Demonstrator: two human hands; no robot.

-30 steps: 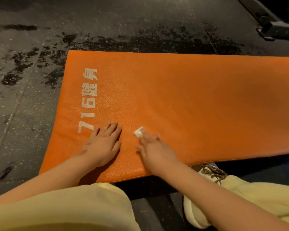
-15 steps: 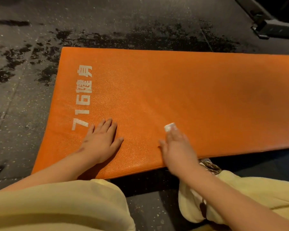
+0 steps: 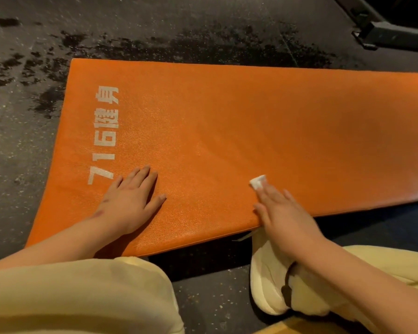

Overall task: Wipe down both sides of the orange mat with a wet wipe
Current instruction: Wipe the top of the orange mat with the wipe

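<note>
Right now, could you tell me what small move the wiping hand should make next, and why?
Probably slide the right hand and wipe rightward: the left hand rests flat on the mat, and most of the mat lies to the wipe's right.

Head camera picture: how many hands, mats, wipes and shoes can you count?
Hands: 2 (left hand, right hand)
Orange mat: 1
Wet wipe: 1
Shoe: 1
Total: 5
</note>
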